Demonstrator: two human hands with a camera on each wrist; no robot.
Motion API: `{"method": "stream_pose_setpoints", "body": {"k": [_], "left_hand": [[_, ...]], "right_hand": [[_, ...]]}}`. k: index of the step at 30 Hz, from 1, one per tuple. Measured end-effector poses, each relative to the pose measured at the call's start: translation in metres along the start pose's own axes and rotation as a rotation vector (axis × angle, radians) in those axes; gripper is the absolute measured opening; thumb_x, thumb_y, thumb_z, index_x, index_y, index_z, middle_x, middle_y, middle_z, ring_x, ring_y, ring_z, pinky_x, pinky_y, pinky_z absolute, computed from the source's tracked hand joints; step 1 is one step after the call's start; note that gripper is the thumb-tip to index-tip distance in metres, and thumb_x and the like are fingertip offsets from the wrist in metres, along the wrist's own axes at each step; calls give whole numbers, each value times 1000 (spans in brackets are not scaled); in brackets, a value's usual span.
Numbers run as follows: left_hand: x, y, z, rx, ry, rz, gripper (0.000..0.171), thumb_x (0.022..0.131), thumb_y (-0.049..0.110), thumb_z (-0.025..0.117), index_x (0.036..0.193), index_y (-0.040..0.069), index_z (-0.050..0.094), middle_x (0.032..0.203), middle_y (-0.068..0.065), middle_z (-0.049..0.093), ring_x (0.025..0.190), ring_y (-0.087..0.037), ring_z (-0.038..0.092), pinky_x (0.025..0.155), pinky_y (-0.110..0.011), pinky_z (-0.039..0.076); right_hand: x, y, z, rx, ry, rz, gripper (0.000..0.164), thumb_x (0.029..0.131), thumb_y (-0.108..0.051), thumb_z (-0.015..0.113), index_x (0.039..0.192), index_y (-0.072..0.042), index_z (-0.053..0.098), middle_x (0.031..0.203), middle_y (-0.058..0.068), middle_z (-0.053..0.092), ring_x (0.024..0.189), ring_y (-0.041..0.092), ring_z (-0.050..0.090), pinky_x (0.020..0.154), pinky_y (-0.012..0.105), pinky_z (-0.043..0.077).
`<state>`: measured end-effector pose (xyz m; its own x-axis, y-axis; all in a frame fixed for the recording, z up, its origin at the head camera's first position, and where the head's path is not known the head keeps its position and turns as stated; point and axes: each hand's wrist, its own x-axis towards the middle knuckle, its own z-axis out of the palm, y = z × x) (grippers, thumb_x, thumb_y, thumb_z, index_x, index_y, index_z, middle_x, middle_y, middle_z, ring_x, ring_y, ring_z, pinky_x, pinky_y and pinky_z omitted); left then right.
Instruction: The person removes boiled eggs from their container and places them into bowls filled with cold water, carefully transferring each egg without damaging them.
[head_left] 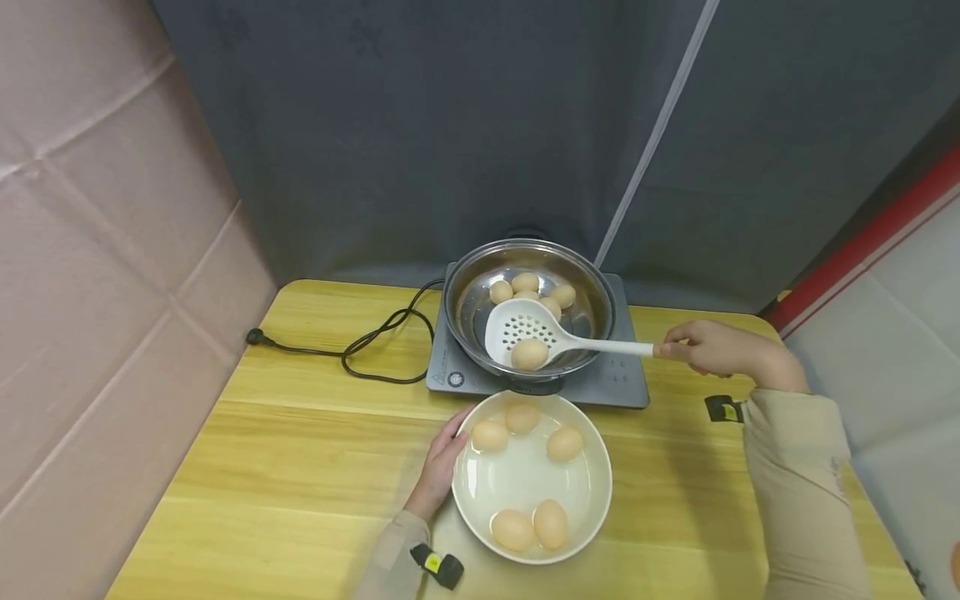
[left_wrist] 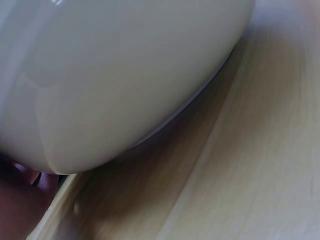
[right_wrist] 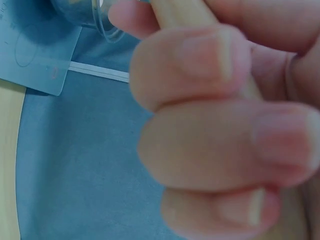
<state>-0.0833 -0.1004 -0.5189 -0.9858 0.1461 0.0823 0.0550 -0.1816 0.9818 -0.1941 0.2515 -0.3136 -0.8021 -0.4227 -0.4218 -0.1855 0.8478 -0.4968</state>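
My right hand (head_left: pixel 712 348) grips the handle of a white slotted spoon (head_left: pixel 596 344); in the right wrist view the fingers (right_wrist: pixel 200 145) curl round it. One brown egg (head_left: pixel 529 354) lies in the spoon's bowl, over the near side of a steel pot (head_left: pixel 604 310). Several more eggs (head_left: pixel 525 283) sit inside the pot. Nearer to me, a white bowl (head_left: pixel 607 479) holds water and several eggs (head_left: pixel 551 524). My left hand (head_left: pixel 441 467) holds that bowl by its left rim; its underside (left_wrist: pixel 130 75) fills much of the left wrist view.
The pot stands on a grey induction cooker (head_left: pixel 637 379). A black power cord (head_left: pixel 367 337) loops leftward, with its plug (head_left: pixel 257 337) on the wooden table (head_left: pixel 300 467). A dark curtain (head_left: pixel 420 142) hangs behind, and a pale wall (head_left: pixel 105 275) rises on the left.
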Motion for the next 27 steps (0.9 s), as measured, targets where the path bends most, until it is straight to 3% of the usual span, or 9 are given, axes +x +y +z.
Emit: {"method": "stream_pose_setpoints", "body": {"k": [8,17,27], "left_hand": [[-1,1,1,-37,6,-13,43,97,9,32,136,-9,29,144,-24,26,133,-36,23,110,-32,21],[1,-3,-3,-15,-6,7,44,97,10,32,135,-11,28,143,-27,25,132,-37,24,106,-20,28],[1,-2,-3,-39,-9,-30,44,97,11,31,137,-7,28,144,-22,27,132,-34,26,108,-28,26]], "right_hand": [[-7,2,-3,11,21,-14,28,93,-28,49,102,-3,58,48,-3,38,38,9,29,34,21,28],[-25,-6,-3,-27,67,-21,26,93,-27,50,97,-4,59,48,-3,38,38,6,28,34,19,26],[-61,-25,12,-196,159,-73,21,94,-29,48,95,-14,62,51,-6,36,41,4,27,37,19,27]]}}
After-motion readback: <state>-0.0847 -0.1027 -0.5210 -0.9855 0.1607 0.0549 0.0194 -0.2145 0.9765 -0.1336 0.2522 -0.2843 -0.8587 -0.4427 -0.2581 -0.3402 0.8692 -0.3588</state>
